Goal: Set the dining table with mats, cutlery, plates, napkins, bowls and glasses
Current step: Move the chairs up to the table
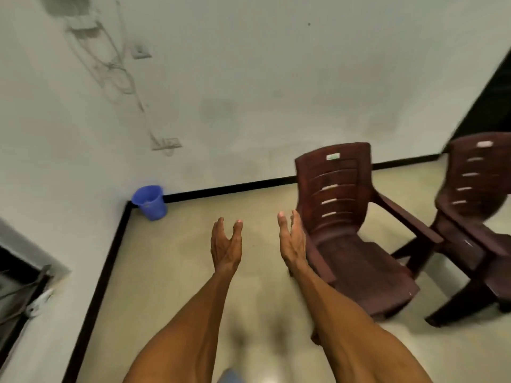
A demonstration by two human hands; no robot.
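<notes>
No table, mats, cutlery, plates, napkins, bowls or glasses are in view. Both my arms stretch forward over a beige floor. My left hand (226, 244) is held out with its fingers apart and holds nothing. My right hand (291, 241) is likewise open and holds nothing; it appears just left of a dark brown plastic chair (356, 244), in front of that chair's left armrest. Whether it touches the chair I cannot tell. The picture is blurred by motion.
A second brown plastic chair (475, 217) stands to the right of the first. A blue bucket (150, 201) sits in the corner where two pale walls meet, above a black skirting. A dark opening (16, 288) shows at the left edge.
</notes>
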